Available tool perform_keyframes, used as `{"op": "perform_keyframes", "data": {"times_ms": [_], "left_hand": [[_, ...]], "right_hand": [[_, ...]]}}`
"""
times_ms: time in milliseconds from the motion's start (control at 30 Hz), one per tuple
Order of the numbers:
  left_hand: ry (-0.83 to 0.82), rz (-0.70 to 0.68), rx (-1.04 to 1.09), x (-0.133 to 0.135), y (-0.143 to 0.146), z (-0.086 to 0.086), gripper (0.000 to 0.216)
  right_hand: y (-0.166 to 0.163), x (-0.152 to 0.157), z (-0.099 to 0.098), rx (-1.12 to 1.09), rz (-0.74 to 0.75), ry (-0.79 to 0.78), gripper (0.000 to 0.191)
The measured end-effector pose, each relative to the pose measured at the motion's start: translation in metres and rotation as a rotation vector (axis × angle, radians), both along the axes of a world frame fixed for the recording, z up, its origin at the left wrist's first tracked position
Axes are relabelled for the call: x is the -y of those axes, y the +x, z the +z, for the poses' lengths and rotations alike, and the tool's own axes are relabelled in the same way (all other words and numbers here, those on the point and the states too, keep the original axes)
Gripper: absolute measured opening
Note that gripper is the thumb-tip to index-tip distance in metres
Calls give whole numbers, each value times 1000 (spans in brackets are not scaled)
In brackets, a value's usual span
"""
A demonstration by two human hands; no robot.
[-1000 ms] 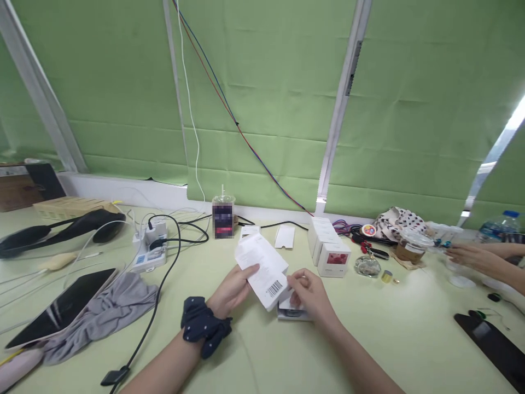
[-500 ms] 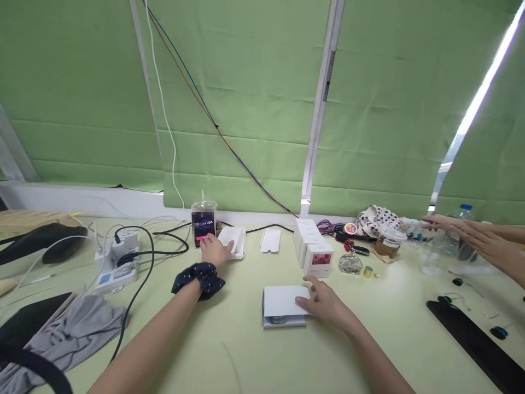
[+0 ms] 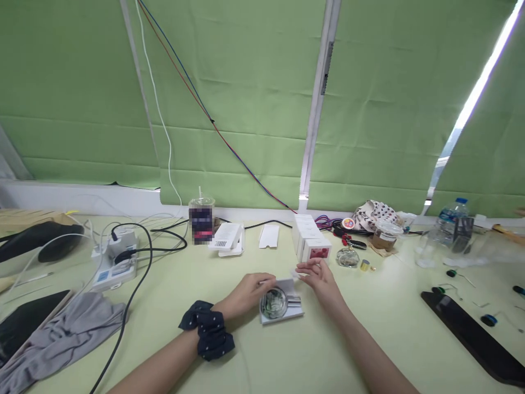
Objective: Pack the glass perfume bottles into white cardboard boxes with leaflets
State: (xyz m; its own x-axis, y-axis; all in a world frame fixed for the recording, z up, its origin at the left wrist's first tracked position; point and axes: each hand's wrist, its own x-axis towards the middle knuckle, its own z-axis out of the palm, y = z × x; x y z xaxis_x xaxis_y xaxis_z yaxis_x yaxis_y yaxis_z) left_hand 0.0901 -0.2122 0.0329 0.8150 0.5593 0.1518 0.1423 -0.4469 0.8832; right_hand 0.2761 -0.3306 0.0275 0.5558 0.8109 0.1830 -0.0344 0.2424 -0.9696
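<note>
A small open white box (image 3: 283, 318) lies in front of me. Inside it are a round, clear, glossy item with dark contents (image 3: 274, 303) and a shiny silver piece (image 3: 293, 301) beside it. My left hand (image 3: 249, 293) is closed on the box's left upper edge, its fingertips partly hidden. At the upper right corner, my right hand (image 3: 322, 282) pinches a small whitish, translucent piece (image 3: 294, 273); I cannot tell whether it is joined to the box.
White boxes (image 3: 303, 235) stand behind the right hand, with a round glass bottle (image 3: 348, 257) and red-handled pliers (image 3: 353, 241) to their right. A phone (image 3: 202, 224) leans on a cup; opened white packaging (image 3: 227, 238) lies beside it. A power strip (image 3: 117, 268) and cables occupy the left.
My left hand has come back from the phone to the box. The box's white cover is lifted, exposing its contents. The co-worker's hands at the right have mostly left view.
</note>
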Motion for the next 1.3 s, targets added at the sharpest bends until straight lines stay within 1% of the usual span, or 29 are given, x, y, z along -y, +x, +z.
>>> {"op": "perform_keyframes", "data": {"times_ms": [33, 67, 100, 167, 233, 300, 367, 433, 533, 600, 667, 767, 833, 900, 967, 1100, 1167, 1267, 1300], "left_hand": [[-30, 44, 4, -5, 2, -2, 47], [-49, 82, 2, -9, 3, -5, 51], [-63, 111, -2, -14, 3, -8, 53], [-97, 144, -5, -20, 2, -15, 51], [-119, 129, -8, -24, 0, -20, 44], [-120, 93, -18, -24, -2, -22, 35], [-95, 74, -28, -22, -3, -22, 25], [-51, 91, -26, -20, -4, -22, 19], [12, 155, -18, -19, -5, -22, 19], [36, 190, -19, -22, -4, -20, 17], [57, 205, -11, -29, -2, -16, 17], [114, 222, 24, -48, 9, -6, 33], [157, 247, 43, -61, 19, 0, 38], [192, 254, 59, -70, 27, 4, 41], [218, 234, 67, -74, 30, 5, 42], [224, 207, 27, -68, 18, -2, 37], [143, 144, -29, -65, 7, -5, 39], [-118, -6, -99, -62, -5, -1, 49], [-208, -35, -104, -61, -8, 1, 50]], "right_hand": [[-1, 0, -3, 119, -56, -10, 31], [-2, 0, -5, 236, -78, -42, 28], [-3, 1, -7, 341, -53, -92, 25], [-7, 2, -11, 497, 107, -216, 26], [-13, 3, -12, 608, 286, -305, 40], [-19, 4, -12, 697, 375, -324, 55], [-23, 5, -10, 748, 422, -327, 58], [-25, 6, -8, 758, 436, -360, 57], [-24, 9, -5, 751, 402, -424, 57], [-25, 12, -3, 780, 406, -433, 57], [-28, 15, 0, 892, 429, -417, 58], [-32, 20, 4, 1147, 426, -399, 60], [-30, 23, 4, 1206, 430, -379, 59], [-21, 27, 3, 1133, 467, -344, 52], [-8, 29, 0, 999, 498, -322, 46], [17, 27, -4, 608, 545, -277, 34], [24, 24, -3, 410, 572, -234, 29], [27, 22, 0, 238, 610, -199, 33], [27, 22, 0, 199, 621, -192, 34]]}}
